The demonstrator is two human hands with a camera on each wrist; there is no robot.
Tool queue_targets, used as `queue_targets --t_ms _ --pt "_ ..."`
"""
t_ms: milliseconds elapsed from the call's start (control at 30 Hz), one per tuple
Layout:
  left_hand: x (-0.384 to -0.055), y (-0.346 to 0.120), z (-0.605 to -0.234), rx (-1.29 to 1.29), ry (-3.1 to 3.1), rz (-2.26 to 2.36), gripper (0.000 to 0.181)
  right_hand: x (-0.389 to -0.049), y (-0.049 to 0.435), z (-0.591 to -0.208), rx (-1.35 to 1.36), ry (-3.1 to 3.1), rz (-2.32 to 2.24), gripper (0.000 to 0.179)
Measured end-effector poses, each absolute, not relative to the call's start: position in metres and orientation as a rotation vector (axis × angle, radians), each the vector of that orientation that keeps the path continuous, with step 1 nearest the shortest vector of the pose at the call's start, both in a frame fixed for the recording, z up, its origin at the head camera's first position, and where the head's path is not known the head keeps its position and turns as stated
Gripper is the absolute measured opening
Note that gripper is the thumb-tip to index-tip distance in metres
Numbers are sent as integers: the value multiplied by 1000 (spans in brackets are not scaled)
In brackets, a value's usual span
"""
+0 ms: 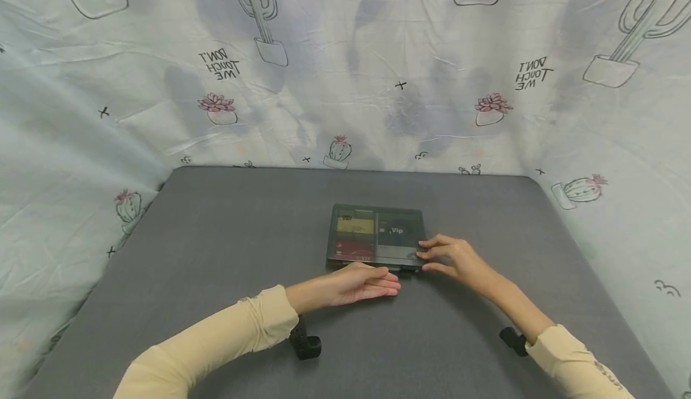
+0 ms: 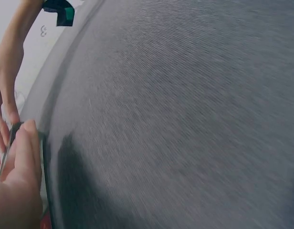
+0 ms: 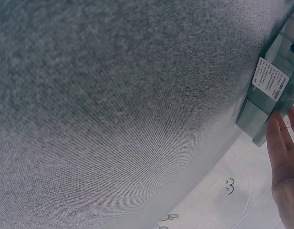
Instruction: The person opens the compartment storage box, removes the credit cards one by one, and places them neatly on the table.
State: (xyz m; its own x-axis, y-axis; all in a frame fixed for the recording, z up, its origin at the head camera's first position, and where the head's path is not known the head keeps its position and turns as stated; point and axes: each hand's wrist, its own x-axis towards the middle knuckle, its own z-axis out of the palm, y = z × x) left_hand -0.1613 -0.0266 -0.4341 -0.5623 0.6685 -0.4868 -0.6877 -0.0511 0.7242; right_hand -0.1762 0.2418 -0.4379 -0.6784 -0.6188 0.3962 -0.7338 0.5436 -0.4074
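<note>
A flat, dark green see-through plastic case (image 1: 376, 213) lies on the table, with cards or packets showing through its lid and a dark latch (image 1: 406, 274) at its front edge. My left hand (image 1: 358, 284) is at that front edge, fingers straight and palm partly turned up. In the left wrist view its extended fingers (image 2: 25, 152) run along the case. My right hand (image 1: 453, 258) touches the right edge and front right corner, fingers spread and only slightly bent. The right wrist view shows straight fingers against the case, near a white printed label (image 3: 270, 79).
The grey table (image 1: 243, 225) has rounded far corners. A white curtain (image 1: 345, 45) printed with cacti and lettering stands behind it and at both sides. Black wrist camera mounts hang below the left forearm (image 1: 306, 342) and the right forearm (image 1: 514, 340).
</note>
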Motion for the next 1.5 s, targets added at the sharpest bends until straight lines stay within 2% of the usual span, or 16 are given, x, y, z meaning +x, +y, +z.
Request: queue_targets --t_ms 400,1067,1500 --pt "-158 7 -442 -90 1195 1844 56 -175 240 -439 1153 -2592 839 27" --pt "-156 24 -441 -187 1129 1933 47 -177 245 -440 1172 -2569 846 26" --pt "-154 37 -429 -250 1183 1976 49 -179 243 -435 1201 -2572 843 26"
